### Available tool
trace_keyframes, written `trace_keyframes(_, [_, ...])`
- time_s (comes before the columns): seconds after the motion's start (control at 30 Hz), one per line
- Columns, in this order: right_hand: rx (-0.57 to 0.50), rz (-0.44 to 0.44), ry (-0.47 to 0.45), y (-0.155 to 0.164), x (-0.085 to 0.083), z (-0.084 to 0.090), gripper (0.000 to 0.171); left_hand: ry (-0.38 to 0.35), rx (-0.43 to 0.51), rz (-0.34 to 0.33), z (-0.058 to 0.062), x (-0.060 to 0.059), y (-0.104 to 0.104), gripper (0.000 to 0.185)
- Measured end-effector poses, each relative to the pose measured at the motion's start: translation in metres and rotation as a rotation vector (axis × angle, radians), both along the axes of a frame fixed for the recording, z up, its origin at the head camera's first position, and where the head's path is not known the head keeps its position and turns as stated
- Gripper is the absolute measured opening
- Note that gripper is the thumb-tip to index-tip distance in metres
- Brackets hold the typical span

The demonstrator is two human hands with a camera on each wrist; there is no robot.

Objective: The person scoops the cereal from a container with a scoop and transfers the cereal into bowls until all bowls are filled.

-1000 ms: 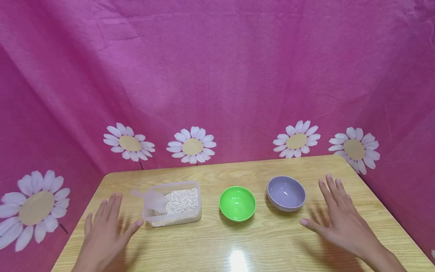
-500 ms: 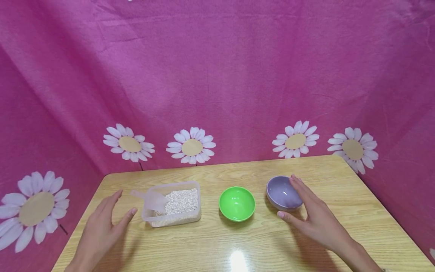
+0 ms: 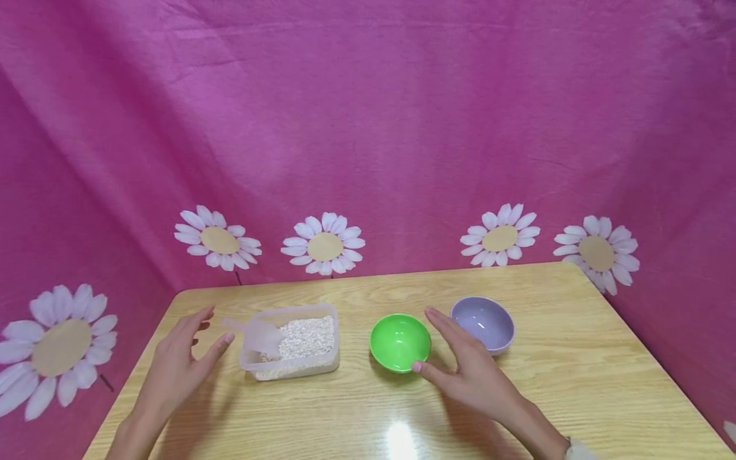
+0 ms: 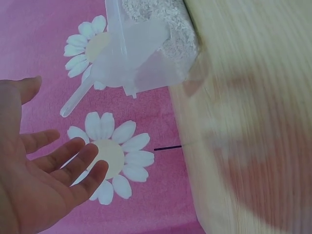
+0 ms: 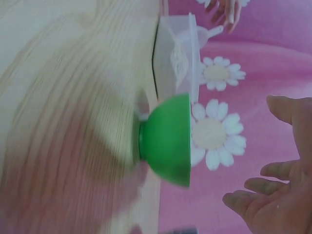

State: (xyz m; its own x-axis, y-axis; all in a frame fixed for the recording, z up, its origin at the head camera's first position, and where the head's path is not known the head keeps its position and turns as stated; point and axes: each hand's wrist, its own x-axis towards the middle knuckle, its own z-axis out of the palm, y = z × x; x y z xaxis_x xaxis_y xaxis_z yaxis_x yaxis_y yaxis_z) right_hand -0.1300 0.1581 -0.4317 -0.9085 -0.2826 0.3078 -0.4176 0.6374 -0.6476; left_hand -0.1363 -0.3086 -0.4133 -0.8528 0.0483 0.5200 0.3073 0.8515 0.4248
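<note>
Near the right side of a green bowl (image 3: pixel 400 343), my right hand (image 3: pixel 474 374) hovers with thumb and fingers spread; in the right wrist view a gap shows between the bowl (image 5: pixel 168 141) and the hand (image 5: pixel 280 195). Partly behind that hand stands a purple bowl (image 3: pixel 483 319). On the left, my left hand (image 3: pixel 178 364) is held beside a clear plastic tub (image 3: pixel 299 370) of oat flakes (image 3: pixel 307 337). A translucent scoop (image 3: pixel 261 337) lies in the tub, its handle pointing toward the left hand (image 4: pixel 53 180). Both hands hold nothing.
The wooden table (image 3: pixel 322 421) carries the tub and both bowls in a row. A pink cloth (image 3: pixel 368 140) printed with daisies hangs behind it and along both sides.
My right hand has swept left, from right of the purple bowl, past it, to beside the green bowl. The left hand has turned slightly, staying near the scoop. Tub and bowls have stayed put.
</note>
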Motion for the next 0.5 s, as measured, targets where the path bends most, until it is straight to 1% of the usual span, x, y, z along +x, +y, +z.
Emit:
trace_keyframes(0.23, [-0.048,0.047,-0.07,-0.036,-0.007,-0.003,0.088,-0.052,0.033,-0.031,-0.001,-0.009,-0.002,0.061])
trace_keyframes(0.33, [-0.059,0.062,-0.107,-0.049,-0.009,-0.004,0.087,-0.062,0.036,-0.046,-0.001,-0.013,-0.001,0.06])
trace_keyframes(0.5, [-0.092,0.077,-0.175,-0.069,-0.01,-0.004,0.086,-0.069,0.035,-0.065,-0.002,-0.02,0.003,0.053])
